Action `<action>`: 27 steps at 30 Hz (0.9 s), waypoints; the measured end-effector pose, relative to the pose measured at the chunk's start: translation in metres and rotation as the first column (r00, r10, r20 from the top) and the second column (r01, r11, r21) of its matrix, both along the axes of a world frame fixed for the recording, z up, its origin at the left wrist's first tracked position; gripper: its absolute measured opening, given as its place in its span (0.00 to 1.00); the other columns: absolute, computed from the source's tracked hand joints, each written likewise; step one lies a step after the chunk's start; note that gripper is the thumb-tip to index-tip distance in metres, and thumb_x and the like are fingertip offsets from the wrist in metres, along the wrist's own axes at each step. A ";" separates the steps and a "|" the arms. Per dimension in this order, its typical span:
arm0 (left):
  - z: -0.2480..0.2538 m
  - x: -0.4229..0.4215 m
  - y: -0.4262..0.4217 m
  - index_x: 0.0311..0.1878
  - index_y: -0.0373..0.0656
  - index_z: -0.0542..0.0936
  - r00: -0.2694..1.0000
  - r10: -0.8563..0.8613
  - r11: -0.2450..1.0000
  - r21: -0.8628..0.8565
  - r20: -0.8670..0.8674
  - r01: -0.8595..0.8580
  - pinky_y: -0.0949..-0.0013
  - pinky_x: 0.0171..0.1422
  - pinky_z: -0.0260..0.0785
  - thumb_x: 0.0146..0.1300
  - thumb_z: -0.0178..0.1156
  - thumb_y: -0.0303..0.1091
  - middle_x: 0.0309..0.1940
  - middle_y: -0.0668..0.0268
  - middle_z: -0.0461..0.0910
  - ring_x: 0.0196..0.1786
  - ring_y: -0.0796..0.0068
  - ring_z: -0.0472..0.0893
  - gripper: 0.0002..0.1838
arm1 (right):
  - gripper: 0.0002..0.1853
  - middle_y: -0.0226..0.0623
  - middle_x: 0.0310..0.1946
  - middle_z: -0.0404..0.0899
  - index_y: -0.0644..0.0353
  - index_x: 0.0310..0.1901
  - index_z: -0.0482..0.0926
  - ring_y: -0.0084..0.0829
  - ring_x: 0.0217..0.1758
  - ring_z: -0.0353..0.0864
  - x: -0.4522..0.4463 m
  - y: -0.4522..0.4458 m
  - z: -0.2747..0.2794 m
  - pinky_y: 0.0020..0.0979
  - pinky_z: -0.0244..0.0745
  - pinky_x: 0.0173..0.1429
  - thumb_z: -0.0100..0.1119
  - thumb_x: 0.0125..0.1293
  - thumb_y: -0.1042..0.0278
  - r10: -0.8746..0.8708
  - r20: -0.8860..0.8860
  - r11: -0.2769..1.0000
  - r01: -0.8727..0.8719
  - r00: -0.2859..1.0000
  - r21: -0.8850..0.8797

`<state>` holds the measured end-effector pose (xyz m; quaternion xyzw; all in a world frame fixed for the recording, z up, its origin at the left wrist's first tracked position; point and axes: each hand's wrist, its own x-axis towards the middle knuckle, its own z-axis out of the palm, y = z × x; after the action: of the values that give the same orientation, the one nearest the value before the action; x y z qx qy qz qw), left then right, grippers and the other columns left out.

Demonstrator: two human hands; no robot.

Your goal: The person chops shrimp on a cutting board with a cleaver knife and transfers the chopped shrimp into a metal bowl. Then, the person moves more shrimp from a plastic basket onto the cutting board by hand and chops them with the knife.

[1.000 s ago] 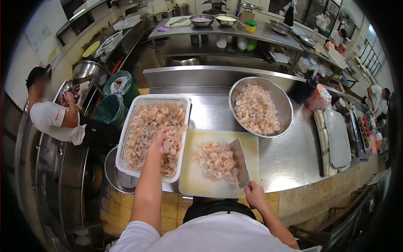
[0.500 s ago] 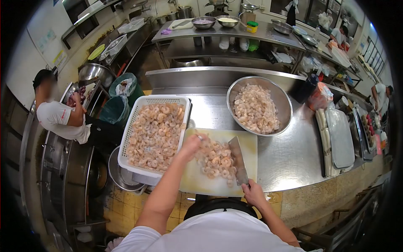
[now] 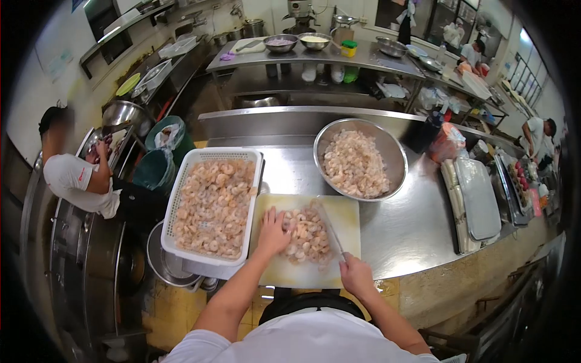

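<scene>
The left hand point(image 3: 274, 233), fingers spread, braces the shrimp pile point(image 3: 305, 237); the right hand point(image 3: 357, 275) grips a cleaver point(image 3: 331, 228), blurred, perhaps tilted for chopping.

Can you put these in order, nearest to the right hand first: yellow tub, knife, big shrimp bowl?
1. Knife, gripped in the right hand.
2. Big shrimp bowl, beyond the cutting board.
3. Yellow tub, on the back table.
</scene>
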<state>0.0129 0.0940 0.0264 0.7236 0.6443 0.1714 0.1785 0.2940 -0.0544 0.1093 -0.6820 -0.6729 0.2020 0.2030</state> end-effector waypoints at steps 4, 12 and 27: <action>-0.013 -0.002 -0.047 0.80 0.43 0.70 0.979 -0.096 0.993 0.079 0.179 0.083 0.32 0.87 0.44 0.72 0.62 0.56 0.84 0.43 0.58 0.85 0.36 0.56 0.39 | 0.18 0.59 0.37 0.85 0.59 0.60 0.83 0.62 0.39 0.86 -0.001 -0.013 0.010 0.58 0.81 0.46 0.62 0.74 0.60 0.088 0.068 0.992 -0.082 0.994 -0.092; 0.013 0.017 -0.080 0.80 0.46 0.71 0.973 -0.230 0.958 0.174 -0.006 0.227 0.31 0.88 0.40 0.68 0.64 0.47 0.84 0.45 0.59 0.86 0.43 0.58 0.38 | 0.16 0.52 0.34 0.86 0.56 0.58 0.82 0.57 0.35 0.88 0.016 0.059 0.000 0.54 0.84 0.40 0.61 0.73 0.61 0.117 0.236 0.991 -0.131 0.965 0.043; 0.083 -0.074 -0.039 0.69 0.44 0.81 0.951 0.134 0.962 0.195 0.280 -0.193 0.52 0.78 0.69 0.61 0.66 0.31 0.70 0.50 0.80 0.76 0.49 0.74 0.29 | 0.17 0.51 0.34 0.86 0.58 0.57 0.87 0.56 0.37 0.87 0.016 -0.002 0.014 0.52 0.81 0.45 0.65 0.69 0.64 0.010 -0.078 1.000 -0.009 0.997 0.018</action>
<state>-0.0609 0.0551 0.1099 0.6534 0.6498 0.3509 0.1665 0.3104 -0.0559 0.1233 -0.6685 -0.6694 0.2237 0.2343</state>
